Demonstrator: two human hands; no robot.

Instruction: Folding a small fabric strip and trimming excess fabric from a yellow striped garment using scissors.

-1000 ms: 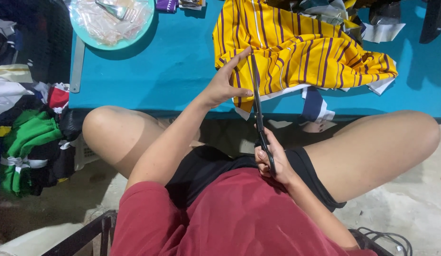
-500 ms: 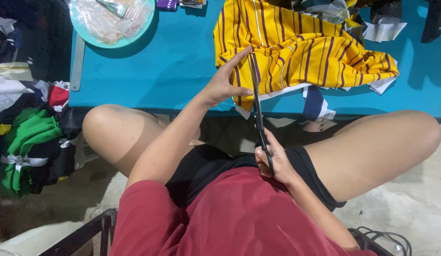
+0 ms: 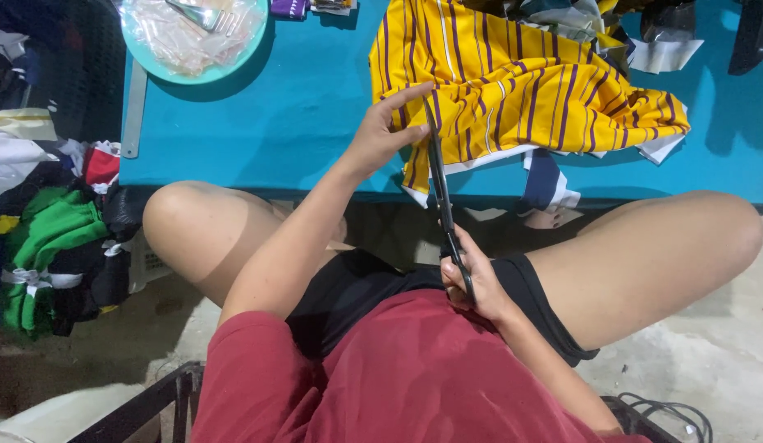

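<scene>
A yellow fabric (image 3: 521, 90) with purple stripes lies on the teal table (image 3: 316, 107), part of it hanging over the near edge. My left hand (image 3: 385, 131) rests on the fabric's left edge, fingers spread, pinning it down. Long black scissors (image 3: 441, 189) point away from me into the fabric beside that hand. My right hand (image 3: 472, 283) grips the scissors' handles low down near my lap.
A round teal tray (image 3: 192, 41) with clear plastic and a metal tool sits at the table's far left. A ruler (image 3: 133, 107) lies along the left edge. Heaped clothes (image 3: 53, 238) fill the floor on the left. Dark scraps (image 3: 669, 33) lie beyond the fabric.
</scene>
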